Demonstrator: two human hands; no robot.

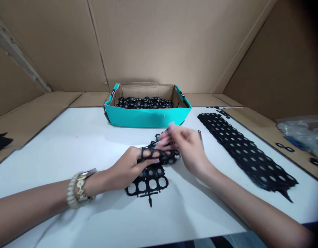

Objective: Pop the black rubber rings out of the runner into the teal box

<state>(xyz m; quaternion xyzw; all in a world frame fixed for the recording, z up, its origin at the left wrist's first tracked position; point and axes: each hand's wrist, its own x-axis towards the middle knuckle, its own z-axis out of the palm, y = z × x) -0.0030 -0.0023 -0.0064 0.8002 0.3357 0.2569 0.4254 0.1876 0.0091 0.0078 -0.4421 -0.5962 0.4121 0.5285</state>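
Note:
My left hand point(125, 167) is closed on a black sheet of moulded rubber rings point(150, 172), its thumb on top and part of the sheet folded over its fingers. The near end of the sheet lies on the white table, with a row of open holes and a pointed tab. Grey discs fill several of the other rings. My right hand point(188, 146) is over the far part of the sheet, its fingers bent together and blurred. Behind that hand a slim dark rod point(199, 135) sticks up; whether it is held is unclear. The right fingertips partly hide the sheet.
A turquoise cardboard box point(148, 117) at the back holds many loose black rings point(144, 102). To the right lies a stack of black ring sheets point(246, 151). Loose rings point(285, 147) and a clear plastic bag point(302, 132) rest on the right cardboard edge. Cardboard walls surround the white table point(58, 148).

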